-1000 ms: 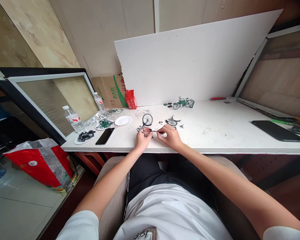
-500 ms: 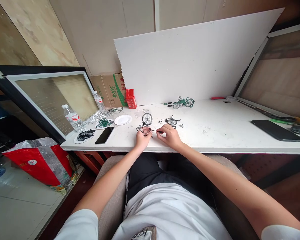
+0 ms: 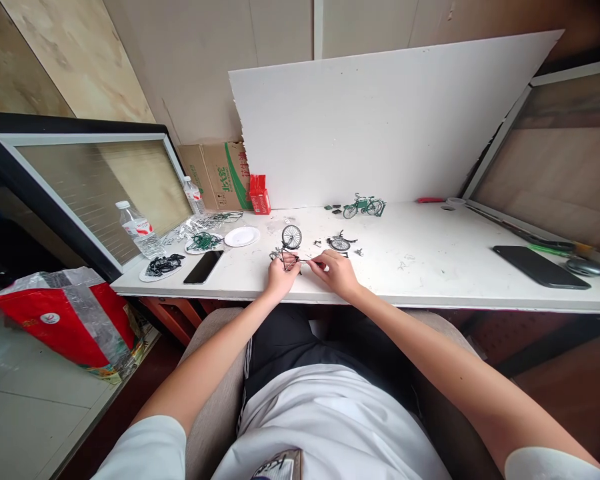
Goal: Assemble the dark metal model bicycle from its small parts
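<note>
Near the front edge of the table, my left hand [image 3: 281, 275] is closed around a small black model bicycle [image 3: 291, 238], partly built, with its spoked wheel standing up above my fingers. Much of its frame is hidden by the hand. My right hand [image 3: 339, 272], just to the right, pinches a thin dark-handled tool [image 3: 314, 263], like a small screwdriver. Its slim shaft points left and reaches the model at my left fingertips. Beyond my right hand lies another black wheel [image 3: 339, 243] with parts attached, among several small loose pieces [image 3: 359, 252].
A green model bicycle [image 3: 364, 205] stands farther back. To the left are a plate of black parts [image 3: 147, 275], green parts [image 3: 204, 241], a white plate [image 3: 257, 235], a phone [image 3: 203, 267] and a water bottle [image 3: 139, 230]. A black phone [image 3: 540, 267] lies right.
The camera view has shifted slightly. Both hands keep their grips at nearly the same spot, with the thin tool still held against the model bicycle.
</note>
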Available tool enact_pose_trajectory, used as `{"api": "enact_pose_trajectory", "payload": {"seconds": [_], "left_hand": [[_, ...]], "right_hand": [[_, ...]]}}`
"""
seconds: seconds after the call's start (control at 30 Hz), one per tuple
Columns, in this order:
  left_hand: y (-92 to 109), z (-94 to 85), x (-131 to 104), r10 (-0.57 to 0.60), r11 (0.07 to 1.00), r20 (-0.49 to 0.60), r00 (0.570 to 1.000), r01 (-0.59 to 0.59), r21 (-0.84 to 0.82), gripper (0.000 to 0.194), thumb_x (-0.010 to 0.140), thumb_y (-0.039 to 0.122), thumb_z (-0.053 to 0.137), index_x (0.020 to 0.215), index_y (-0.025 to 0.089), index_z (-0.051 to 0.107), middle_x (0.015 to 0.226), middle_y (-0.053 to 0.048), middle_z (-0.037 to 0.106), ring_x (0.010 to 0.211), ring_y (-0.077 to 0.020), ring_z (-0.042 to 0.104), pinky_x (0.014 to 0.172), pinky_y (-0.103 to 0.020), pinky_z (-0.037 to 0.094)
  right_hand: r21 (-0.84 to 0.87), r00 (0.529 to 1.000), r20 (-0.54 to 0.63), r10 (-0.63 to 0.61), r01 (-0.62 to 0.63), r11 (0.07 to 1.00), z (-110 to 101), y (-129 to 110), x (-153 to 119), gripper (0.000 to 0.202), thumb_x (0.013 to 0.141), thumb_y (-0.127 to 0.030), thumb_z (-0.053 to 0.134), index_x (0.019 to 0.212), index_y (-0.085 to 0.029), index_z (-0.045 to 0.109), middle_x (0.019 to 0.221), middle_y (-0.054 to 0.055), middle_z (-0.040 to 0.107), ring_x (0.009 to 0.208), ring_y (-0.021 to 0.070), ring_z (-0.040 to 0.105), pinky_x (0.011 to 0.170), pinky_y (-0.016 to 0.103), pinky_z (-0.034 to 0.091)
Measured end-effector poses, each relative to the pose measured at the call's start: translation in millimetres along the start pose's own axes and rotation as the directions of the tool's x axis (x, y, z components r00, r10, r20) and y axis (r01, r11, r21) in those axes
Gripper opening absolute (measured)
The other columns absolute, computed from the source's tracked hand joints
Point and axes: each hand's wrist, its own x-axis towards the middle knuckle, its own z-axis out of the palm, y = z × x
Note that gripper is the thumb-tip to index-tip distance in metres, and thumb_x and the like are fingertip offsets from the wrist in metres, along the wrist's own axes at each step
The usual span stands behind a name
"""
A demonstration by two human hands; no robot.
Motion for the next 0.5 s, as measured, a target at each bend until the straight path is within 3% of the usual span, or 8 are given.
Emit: {"api": "enact_pose_trajectory", "payload": {"seconds": [0.5], "left_hand": [[0.2, 1.9, -2.0, -0.004, 0.999, -0.001, 1.000, 0.004, -0.034, 0.029, 0.079, 0.018, 0.079, 0.106, 0.015, 0.069, 0.104, -0.011, 0.074, 0.095, -0.0197, 0.071, 0.085, -0.032, 0.058]], "right_hand": [[-0.104, 0.999, 0.034, 0.023, -0.019, 0.994, -0.3, -1.1, 0.5, 0.047, 0.108, -0.049, 0.048, 0.080, -0.020, 0.072, 0.074, 0.008, 0.067, 0.067, 0.0182, 0.060, 0.063, 0.031, 0.038]]}}
